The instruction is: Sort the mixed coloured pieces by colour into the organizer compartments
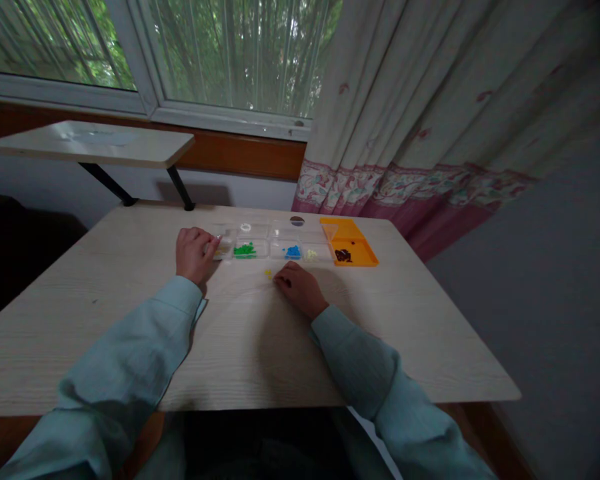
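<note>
A clear compartment box lies on the pale wooden table, with green beads, blue beads and pale yellow beads in separate cells. My left hand rests at the box's left end, fingers curled against it. My right hand lies on the table just in front of the box, fingers pinched together beside a few small yellow beads loose on the wood. What the fingertips hold is hidden.
An orange tray with dark beads sits right of the box. A small side table stands behind under the window. A curtain hangs at the right.
</note>
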`<state>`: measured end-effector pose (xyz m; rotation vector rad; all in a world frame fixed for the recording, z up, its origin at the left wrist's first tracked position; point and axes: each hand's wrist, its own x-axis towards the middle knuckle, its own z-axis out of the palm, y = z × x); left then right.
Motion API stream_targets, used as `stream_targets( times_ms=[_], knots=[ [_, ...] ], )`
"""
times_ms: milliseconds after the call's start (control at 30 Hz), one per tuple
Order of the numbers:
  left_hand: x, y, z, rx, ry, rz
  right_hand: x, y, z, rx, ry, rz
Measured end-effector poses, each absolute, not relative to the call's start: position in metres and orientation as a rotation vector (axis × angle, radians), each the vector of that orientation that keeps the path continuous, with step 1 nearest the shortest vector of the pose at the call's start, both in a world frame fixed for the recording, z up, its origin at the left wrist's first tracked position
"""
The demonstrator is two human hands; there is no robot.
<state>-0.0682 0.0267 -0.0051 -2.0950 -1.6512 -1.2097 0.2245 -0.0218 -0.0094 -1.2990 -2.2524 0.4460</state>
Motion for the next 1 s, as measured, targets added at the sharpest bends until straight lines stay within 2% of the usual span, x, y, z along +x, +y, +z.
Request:
stream_targets(
  times_ms=[433,533,733,1000],
  knots=[
    [-0.070,0.026,-0.007,-2.065,-1.647,-1.209,0.227,-0.010,-0.010,-1.302,-1.788,0.666],
    [-0.064,0.021,-0.002,-2.049,-1.627,-1.273,0.225,-0.012,-0.006,-1.287,-1.627,0.849],
    [-0.029,0.000,0.008,-2.272,-1.456,-1.360,0.212,-0.022,-0.004,-1.149,-1.260,1.416],
    [0.019,-0.027,0.008,-2.672,-1.218,-1.291,0.198,-0.035,0.006,-1.014,-1.012,1.689]
  ],
)
